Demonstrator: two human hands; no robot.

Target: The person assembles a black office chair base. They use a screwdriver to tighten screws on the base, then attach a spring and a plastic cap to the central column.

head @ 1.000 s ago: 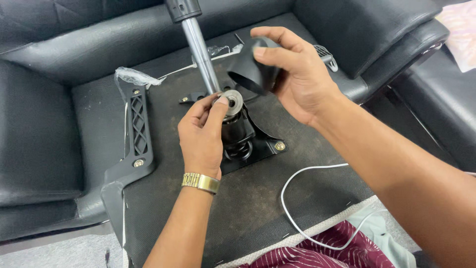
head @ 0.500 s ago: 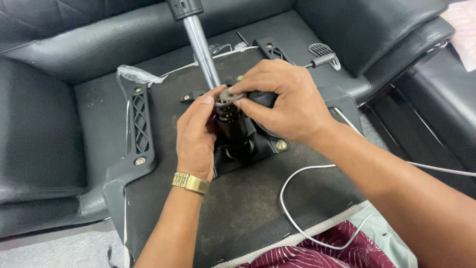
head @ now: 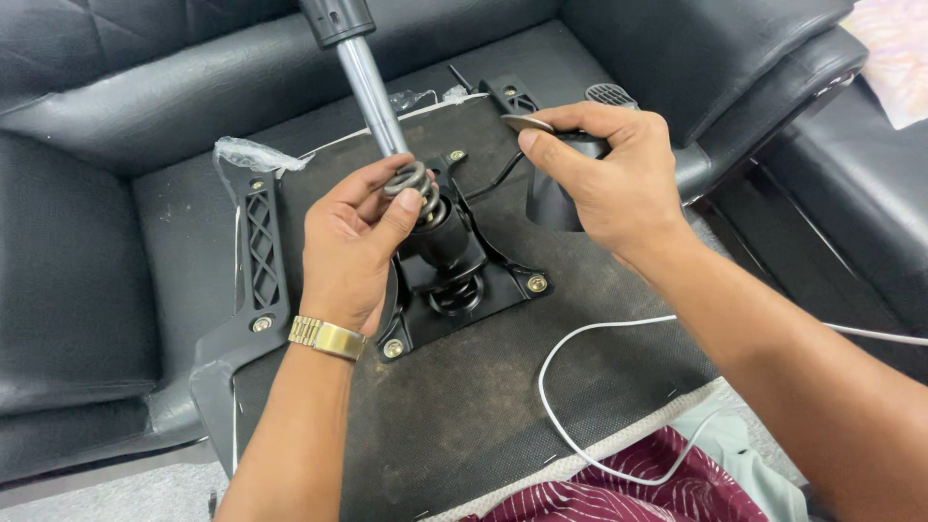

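From the head camera, the left hand (head: 350, 244) pinches a metal spring (head: 414, 184) with thumb and fingers. The spring sits on top of the black plate part (head: 454, 280), bolted to the upside-down chair seat (head: 464, 406). To the right, the right hand (head: 604, 174) pinches a black cap (head: 553, 198) with a flat washer (head: 527, 123). The spring looks placed; the cap is not yet on

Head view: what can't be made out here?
- Spring: lower coils hidden by the left hand.
- Black cone-shaped part: mostly covered by the right hand.
- Metal rod: top cut off by the frame's upper edge.
- White cable: right end leaves the frame.
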